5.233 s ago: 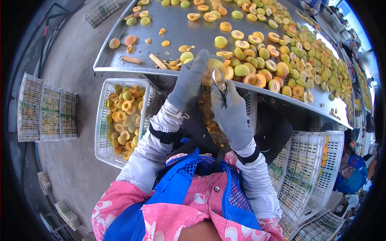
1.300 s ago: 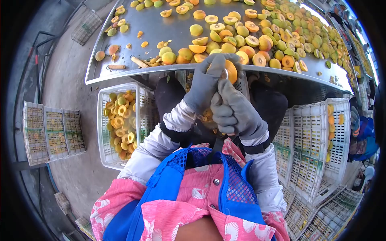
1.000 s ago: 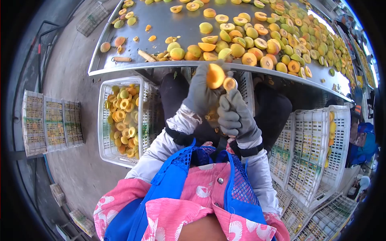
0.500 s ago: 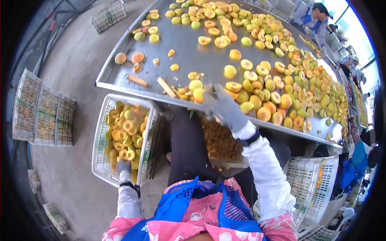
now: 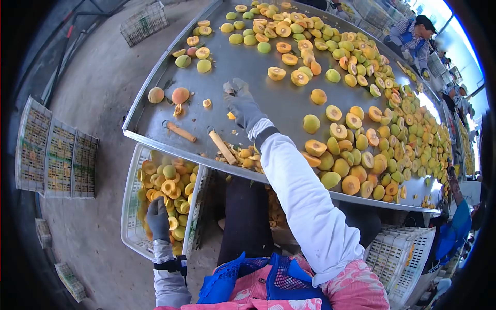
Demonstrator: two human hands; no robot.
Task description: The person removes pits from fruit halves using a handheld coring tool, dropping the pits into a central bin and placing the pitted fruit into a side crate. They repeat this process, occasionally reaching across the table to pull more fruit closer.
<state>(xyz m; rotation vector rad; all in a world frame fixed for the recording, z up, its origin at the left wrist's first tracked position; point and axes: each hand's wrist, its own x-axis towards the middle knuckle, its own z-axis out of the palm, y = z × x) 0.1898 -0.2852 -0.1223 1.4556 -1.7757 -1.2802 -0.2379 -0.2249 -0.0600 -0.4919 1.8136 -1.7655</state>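
My left hand [image 5: 158,219], in a grey glove, is over the near part of a white plastic crate [image 5: 127,219] with many halved peaches [image 5: 169,186] in it. Its fingers are drawn together and point down among the fruit. Above the metal table [image 5: 206,124] reaches my right hand [image 5: 243,106], also gloved, its fingers curled in. Something small and brownish shows at its fingertips, but I cannot tell what it is. Nearer the table edge lie two wooden-handled tools with wire loops, one to the left [image 5: 181,132] and one closer to me [image 5: 222,148].
Whole and halved peaches [image 5: 361,155] cover the table's right side. Scraps and pits [image 5: 248,156] lie by the near rim. White crates [image 5: 57,150] stand on the floor at left, and more [image 5: 398,261] at right. A person [image 5: 413,39] works across the table.
My right hand has swung left and farther out over the table from the scrap heap at its near edge. My left hand has lifted slightly within the crate. The view has shifted a little.
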